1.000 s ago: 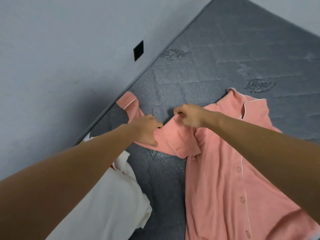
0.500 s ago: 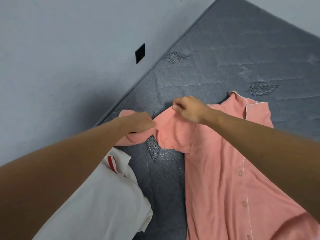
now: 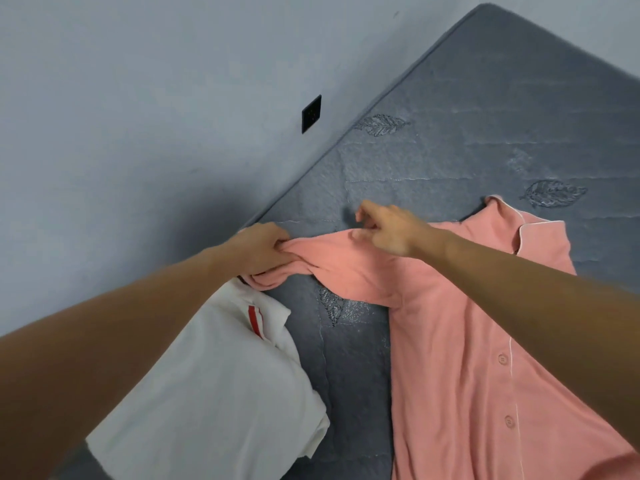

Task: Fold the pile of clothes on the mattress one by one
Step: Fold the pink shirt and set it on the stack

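Note:
A pink button-up shirt (image 3: 460, 358) lies front-up on the grey mattress (image 3: 485, 116), collar toward the far right. Its left sleeve stretches out to the left. My left hand (image 3: 259, 251) grips the bunched end of that sleeve near the mattress edge. My right hand (image 3: 388, 226) hovers at the sleeve's shoulder end with fingers loosening, the forefinger stretched out; whether the other fingers still pinch the cloth I cannot tell. A white garment with a red stripe (image 3: 221, 386) lies folded under my left forearm.
A grey wall (image 3: 138, 133) runs along the mattress's left edge, with a black socket plate (image 3: 311, 113) on it. Bare quilted mattress with leaf stitching lies beyond the shirt and between the two garments.
My left hand has pulled the sleeve end outward to the left, straightening the sleeve. My right hand's fingers have loosened from the pinch at the shoulder end.

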Motion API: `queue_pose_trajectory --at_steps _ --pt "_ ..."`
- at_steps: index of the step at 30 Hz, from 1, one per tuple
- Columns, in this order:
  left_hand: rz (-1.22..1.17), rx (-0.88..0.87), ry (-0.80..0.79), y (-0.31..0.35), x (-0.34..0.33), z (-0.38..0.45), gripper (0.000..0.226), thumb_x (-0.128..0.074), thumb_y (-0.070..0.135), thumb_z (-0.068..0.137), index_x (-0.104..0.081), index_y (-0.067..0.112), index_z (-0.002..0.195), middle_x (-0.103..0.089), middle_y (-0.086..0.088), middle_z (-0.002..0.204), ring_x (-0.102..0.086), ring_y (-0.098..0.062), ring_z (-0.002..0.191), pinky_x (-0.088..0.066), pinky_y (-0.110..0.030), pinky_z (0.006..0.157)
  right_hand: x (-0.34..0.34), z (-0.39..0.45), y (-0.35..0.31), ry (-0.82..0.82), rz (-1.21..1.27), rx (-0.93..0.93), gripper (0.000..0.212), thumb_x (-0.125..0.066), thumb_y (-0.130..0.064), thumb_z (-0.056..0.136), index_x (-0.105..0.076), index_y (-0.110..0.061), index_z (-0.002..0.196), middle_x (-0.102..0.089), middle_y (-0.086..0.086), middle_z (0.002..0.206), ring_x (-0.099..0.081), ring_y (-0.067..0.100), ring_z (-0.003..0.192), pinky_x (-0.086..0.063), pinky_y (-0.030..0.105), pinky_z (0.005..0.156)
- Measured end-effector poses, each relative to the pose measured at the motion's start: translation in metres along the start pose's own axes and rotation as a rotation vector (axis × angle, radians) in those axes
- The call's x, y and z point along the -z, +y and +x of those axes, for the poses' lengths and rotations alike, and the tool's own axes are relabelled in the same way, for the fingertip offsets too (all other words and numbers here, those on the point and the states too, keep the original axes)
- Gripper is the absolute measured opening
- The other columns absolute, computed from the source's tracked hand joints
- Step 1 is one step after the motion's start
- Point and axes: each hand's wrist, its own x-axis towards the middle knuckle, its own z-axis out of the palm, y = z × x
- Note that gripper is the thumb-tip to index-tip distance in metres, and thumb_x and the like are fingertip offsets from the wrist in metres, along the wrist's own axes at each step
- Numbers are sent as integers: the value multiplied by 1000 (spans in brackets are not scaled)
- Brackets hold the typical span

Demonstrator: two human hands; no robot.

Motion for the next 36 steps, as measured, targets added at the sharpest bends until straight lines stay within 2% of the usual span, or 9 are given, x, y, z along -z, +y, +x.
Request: queue_pose_trajectory --at_steps 4,7,9,15,18,26,30,33,36 --pt "-171 -94 110 -20 3 -17 52 -81 36 86 -38 24 60 -39 8 52 -34 -12 54 -29 -30 53 -22 13 -43 -31 36 151 47 -68 -42 97 -55 -26 140 -62 3 135 -55 23 127 -43 35 106" --pt "-255 -103 196 -32 6 -26 52 -85 31 84 -39 20 62 -33 8 54 -28 -9 51 -26 -25 52 -34 25 -71 -80 63 143 11 -66 -36 100 -67 -26 97 -69 -1 92 -64 27 96 -44 32 78" --pt "-281 -95 228 -40 11 -33 52 -85 29 83 -39 18 62 -32 8 55 -27 -9 52 -26 -25 51 -39 31 -82 -68 70 150 33 -63 -33 102 -53 -25 72 -56 -7 70 -57 26 80 -36 32 69" --pt "-215 36 79 -61 24 -51 42 -76 29 88 -47 13 62 -42 5 51 -41 -12 46 -35 -29 50 -32 33 -90 30 91 126 44 -56 -35 106 -44 -22 66 -49 -6 63 -49 24 70 -34 35 67" --pt "-240 129 34 -76 25 -60 33 -72 28 87 -50 16 66 -51 11 44 -49 -4 38 -38 -17 40 -28 32 -92 55 33 130 46 -55 -40 106 -42 -21 66 -48 -5 64 -49 28 74 -39 39 69" --pt "-120 281 -6 -100 18 -74 32 -58 50 67 -49 21 77 -64 5 74 -57 -12 73 -34 -35 77 -43 36 -101 69 -57 147 41 -49 -45 107 -43 -22 73 -52 -4 72 -54 32 79 -37 40 68" --pt "-7 333 63 -102 8 -69 26 -47 46 86 -52 22 76 -66 5 78 -59 -22 87 -28 -41 84 -51 35 -93 99 -87 175 21 -52 -43 105 -56 -23 98 -59 -3 99 -55 28 104 -42 44 90" --pt "114 324 84 -95 4 -66 19 -58 41 89 -59 30 104 -65 4 112 -55 -27 113 -36 -43 93 -57 30 -75 111 -121 161 36 -52 -47 104 -53 -21 129 -54 3 127 -47 27 119 -40 46 100" --pt "74 199 183 -68 -2 -55 49 -65 35 87 -54 25 133 -56 -5 130 -48 -31 127 -40 -44 101 -63 19 -51 168 -168 144 45 -49 -47 105 -48 -21 142 -49 4 137 -45 27 124 -38 44 98"
